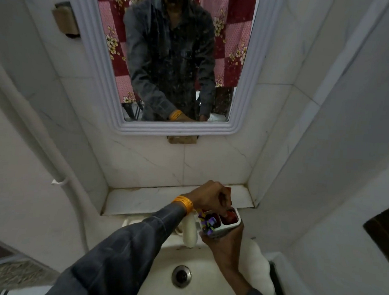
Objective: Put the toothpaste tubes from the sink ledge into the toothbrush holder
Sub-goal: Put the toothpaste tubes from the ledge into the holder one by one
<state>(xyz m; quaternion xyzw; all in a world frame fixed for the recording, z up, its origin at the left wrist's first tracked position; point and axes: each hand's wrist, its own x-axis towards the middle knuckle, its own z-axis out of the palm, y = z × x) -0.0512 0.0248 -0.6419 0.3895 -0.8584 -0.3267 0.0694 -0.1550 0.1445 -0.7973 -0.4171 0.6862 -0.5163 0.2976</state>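
Observation:
A white toothbrush holder [228,228] with two compartments is held over the sink by my right hand [225,242], gripping it from below. Its left compartment holds purple-patterned items [208,223]; the right one shows something red [230,218]. My left hand [211,197], with a yellow band at the wrist, reaches over the holder with its fingers closed on a red toothpaste tube [228,191] that points down into the right compartment. Most of the tube is hidden by the fingers. The marble sink ledge [144,200] lies behind the hands.
A white tap [190,232] stands just left of the holder. The sink basin [205,257] with its metal drain [181,276] is below. A framed mirror [174,128] hangs above, tiled walls close in on both sides, and a white pipe [58,161] runs down the left.

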